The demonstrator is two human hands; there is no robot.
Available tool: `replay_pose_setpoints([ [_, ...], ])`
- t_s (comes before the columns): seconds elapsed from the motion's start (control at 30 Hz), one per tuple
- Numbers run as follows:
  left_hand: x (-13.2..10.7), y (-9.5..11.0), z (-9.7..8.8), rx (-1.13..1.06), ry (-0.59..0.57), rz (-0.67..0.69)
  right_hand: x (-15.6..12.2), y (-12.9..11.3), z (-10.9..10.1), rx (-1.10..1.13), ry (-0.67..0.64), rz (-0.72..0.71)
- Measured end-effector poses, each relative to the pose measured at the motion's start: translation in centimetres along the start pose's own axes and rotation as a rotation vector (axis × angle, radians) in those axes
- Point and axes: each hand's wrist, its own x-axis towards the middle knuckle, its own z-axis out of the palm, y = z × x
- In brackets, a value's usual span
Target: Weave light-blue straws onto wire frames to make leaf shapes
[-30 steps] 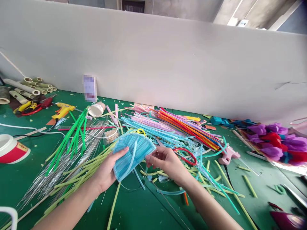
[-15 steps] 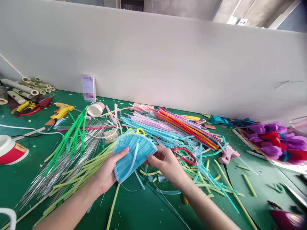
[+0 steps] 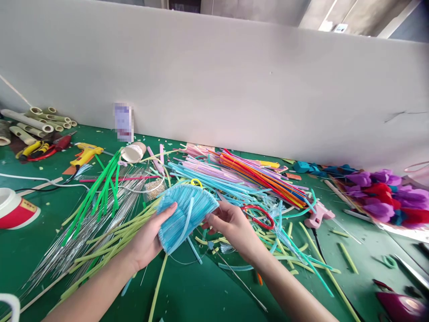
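Gripped in left hand (image 3: 149, 237), pinched at corner by right hand (image 3: 234, 226): blue, fan-shaped fuzzy panel (image 3: 176, 208). Right of panel, part-hidden: red-handled metal scissors (image 3: 260, 224). Left: yellow-green fuzzy stems (image 3: 129, 232).

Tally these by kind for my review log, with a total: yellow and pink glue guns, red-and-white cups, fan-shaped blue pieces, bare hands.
Yellow glue gun: 1
Pink glue gun: 1
Red-and-white cup: 1
Fan-shaped blue piece: 1
Bare hands, left hand and right hand: 2
Total: 6

A head-worn camera looks forward and down at the table (image 3: 201, 295).
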Motion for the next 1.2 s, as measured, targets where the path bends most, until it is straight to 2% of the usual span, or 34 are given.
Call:
replay_pose_setpoints([
  [0.33,-0.4,-0.3,0.2,0.037,-0.044,0.02,-0.1,0.0,0.3,-0.012,0.038,0.021],
  [0.57,-0.3,-0.2,0.5,0.02,-0.035,-0.018,-0.3,-0.3,0.3,0.015,0.023,0.047],
  [0.77,-0.1,-0.1,0.2,0.026,0.01,-0.018,-0.4,-0.6,0.3,0.017,0.071,0.037],
  [1.2,-0.2,-0.4,0.0,0.009,-0.073,-0.023,0.1,-0.4,1.1,0.009,0.127,0.023],
])
